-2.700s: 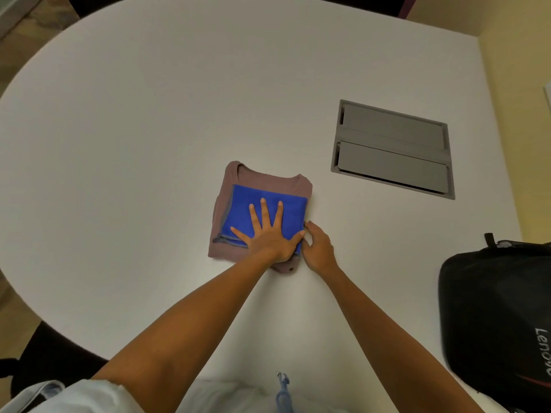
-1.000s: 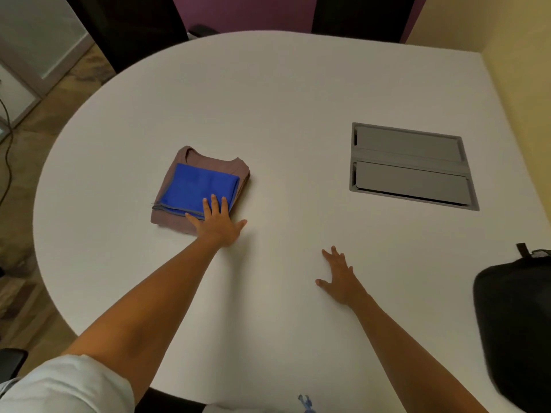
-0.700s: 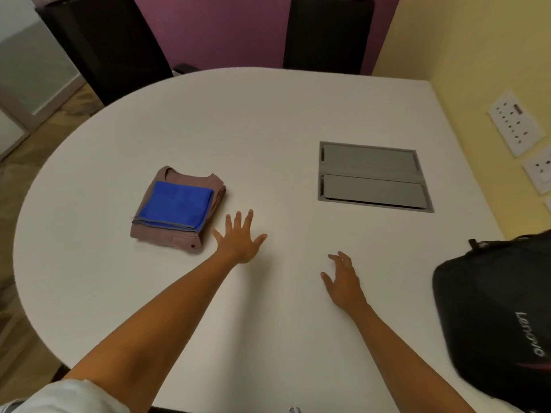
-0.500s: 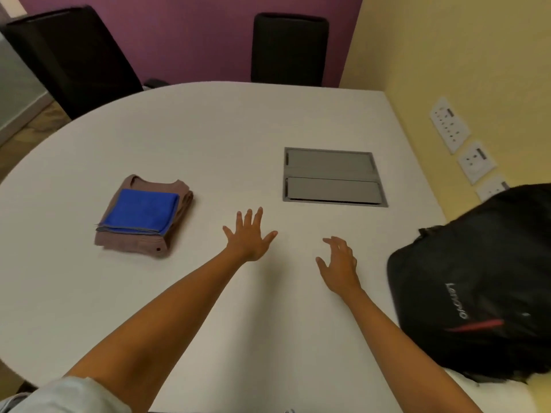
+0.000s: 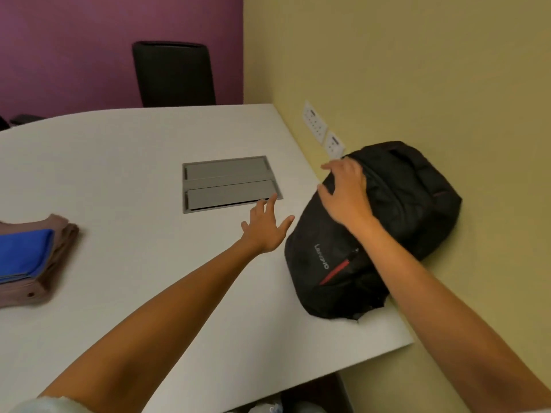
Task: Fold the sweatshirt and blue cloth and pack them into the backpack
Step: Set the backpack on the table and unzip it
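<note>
The black backpack (image 5: 396, 222) lies on the white table (image 5: 134, 162) at its right edge, against the yellow wall. My right hand (image 5: 346, 193) reaches over its upper left part with fingers spread; whether it touches the fabric I cannot tell. My left hand (image 5: 265, 226) hovers open above the table, just left of the backpack. At the far left edge of the view the folded mauve sweatshirt (image 5: 44, 278) lies on the table with the folded blue cloth (image 5: 24, 254) on top; both are partly cut off by the frame.
A grey cable hatch (image 5: 229, 183) is set flush into the table behind my left hand. A black chair (image 5: 174, 73) stands at the far side against the purple wall. White wall sockets (image 5: 316, 123) sit beside the backpack.
My left hand left the folded stack and both hands moved right towards the backpack. My right hand now reaches over the backpack. The view swung right, so the stack sits at the left edge.
</note>
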Demonstrator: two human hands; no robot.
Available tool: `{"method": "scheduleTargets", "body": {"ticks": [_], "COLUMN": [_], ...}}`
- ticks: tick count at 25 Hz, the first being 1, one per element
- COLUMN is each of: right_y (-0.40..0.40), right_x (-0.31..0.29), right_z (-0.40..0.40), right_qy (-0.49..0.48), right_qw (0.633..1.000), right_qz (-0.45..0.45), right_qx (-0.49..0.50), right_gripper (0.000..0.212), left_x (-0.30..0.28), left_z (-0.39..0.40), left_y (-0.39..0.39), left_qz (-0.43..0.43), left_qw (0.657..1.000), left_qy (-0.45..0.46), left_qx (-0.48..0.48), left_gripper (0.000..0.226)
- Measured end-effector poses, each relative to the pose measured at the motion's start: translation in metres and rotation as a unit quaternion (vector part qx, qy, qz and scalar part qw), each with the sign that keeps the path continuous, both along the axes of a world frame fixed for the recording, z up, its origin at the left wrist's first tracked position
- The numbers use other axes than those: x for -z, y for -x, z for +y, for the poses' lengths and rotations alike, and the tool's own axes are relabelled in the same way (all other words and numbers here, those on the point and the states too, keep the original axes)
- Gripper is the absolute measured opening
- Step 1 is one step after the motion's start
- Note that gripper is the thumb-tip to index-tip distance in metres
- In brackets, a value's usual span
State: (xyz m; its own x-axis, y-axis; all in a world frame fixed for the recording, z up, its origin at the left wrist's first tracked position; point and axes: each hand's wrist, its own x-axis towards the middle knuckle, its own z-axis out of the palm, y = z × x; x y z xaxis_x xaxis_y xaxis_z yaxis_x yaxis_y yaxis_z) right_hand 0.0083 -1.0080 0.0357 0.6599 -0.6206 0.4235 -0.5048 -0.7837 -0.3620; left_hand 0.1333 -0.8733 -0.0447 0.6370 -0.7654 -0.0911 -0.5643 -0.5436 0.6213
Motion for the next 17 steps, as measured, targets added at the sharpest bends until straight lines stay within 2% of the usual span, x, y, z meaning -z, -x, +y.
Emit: {"method": "scheduleTargets", "body": {"ticks": [3,5,7,10,13,15,17], "right_y": [0.038,0.062,0.086,0.11,0.114,0.106,0.094], "right_x": [-0.045,-0.065,-0.073,-0.072,-0.071,-0.077,-0.086], "right_z": [-0.043,-0.068,-0.089,-0.101,-0.097,-0.096,-0.091], "right_qy": [0.041,0.047,0.018,-0.051,-0.118,-0.176,-0.252], "right_qw": [0.997,0.993,0.99,0.991,0.986,0.974,0.958], "right_qz": [-0.024,-0.021,-0.012,-0.028,-0.035,-0.029,0.016], "right_qx": [0.061,0.106,0.137,0.124,0.112,0.138,0.138], "right_gripper": [0.041,0.045,0.049,0.051,0.049,0.046,0.038], "left_x": [-0.025,-0.043,-0.056,-0.068,-0.076,-0.085,-0.091], "left_z": [-0.032,-0.047,-0.058,-0.072,-0.081,-0.084,-0.082], "left_y": [0.035,0.058,0.084,0.122,0.149,0.16,0.172], "left_qz": [0.031,0.068,0.104,0.13,0.143,0.157,0.136], "left_qw": [0.997,0.982,0.962,0.944,0.94,0.947,0.962], "left_qy": [0.046,0.09,0.113,0.121,0.135,0.146,0.144], "left_qx": [0.056,0.148,0.227,0.278,0.278,0.238,0.187], "left_gripper": [0.079,0.083,0.089,0.097,0.106,0.113,0.12]}}
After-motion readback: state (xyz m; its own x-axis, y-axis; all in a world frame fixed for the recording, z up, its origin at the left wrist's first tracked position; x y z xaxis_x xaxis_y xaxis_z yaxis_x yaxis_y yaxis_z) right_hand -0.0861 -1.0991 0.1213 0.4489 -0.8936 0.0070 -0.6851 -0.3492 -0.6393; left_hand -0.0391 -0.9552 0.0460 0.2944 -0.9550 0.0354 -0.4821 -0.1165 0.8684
